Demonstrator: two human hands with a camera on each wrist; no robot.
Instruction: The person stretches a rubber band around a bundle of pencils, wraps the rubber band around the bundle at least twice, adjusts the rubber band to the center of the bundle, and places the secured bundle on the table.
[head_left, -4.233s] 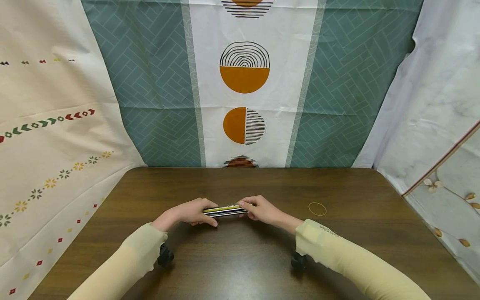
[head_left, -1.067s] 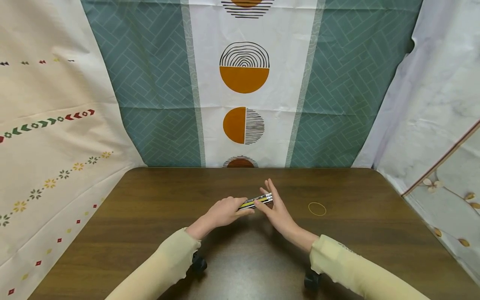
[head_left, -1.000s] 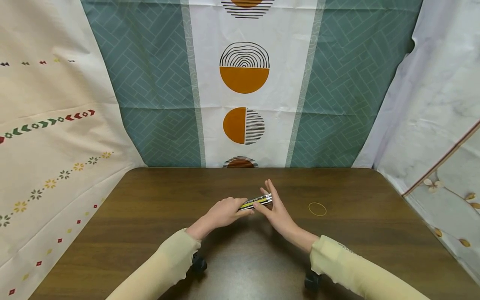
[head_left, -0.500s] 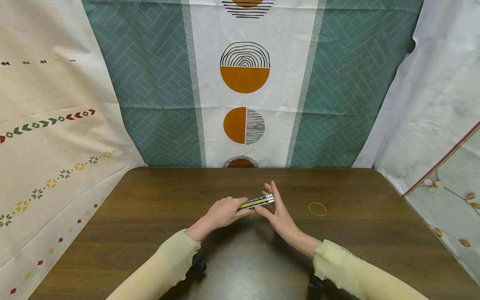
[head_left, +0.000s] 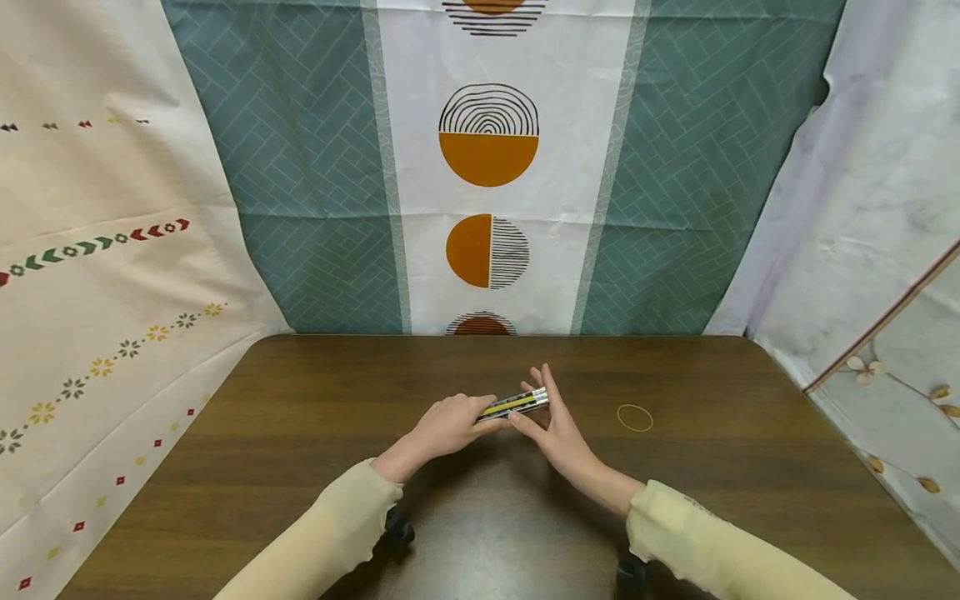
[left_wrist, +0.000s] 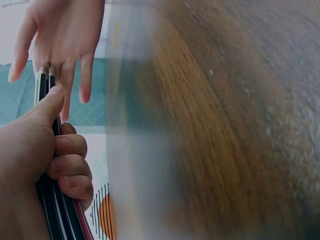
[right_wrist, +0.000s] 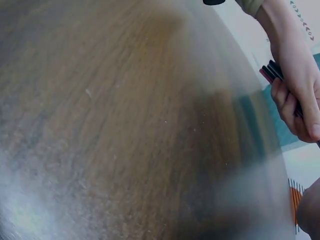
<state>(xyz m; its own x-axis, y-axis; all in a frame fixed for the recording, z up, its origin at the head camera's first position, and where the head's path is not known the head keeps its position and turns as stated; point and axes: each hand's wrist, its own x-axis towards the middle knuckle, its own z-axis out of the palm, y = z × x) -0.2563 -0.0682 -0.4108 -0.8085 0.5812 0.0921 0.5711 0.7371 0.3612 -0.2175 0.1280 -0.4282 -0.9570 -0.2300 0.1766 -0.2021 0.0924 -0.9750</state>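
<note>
Since four seconds ago the pencils [head_left: 514, 405] have moved right and tilted, held above the surface [head_left: 300, 433] in the left hand [head_left: 448, 424], while the flat right hand [head_left: 551, 421] pushes their tips, best gently, to line them up.

a tight bundle of pencils [head_left: 514, 405], black, white and yellow striped, is held just above the table, slanting up to the right. its left end sits in curled fingers; its right end butts against a flat palm.
</note>
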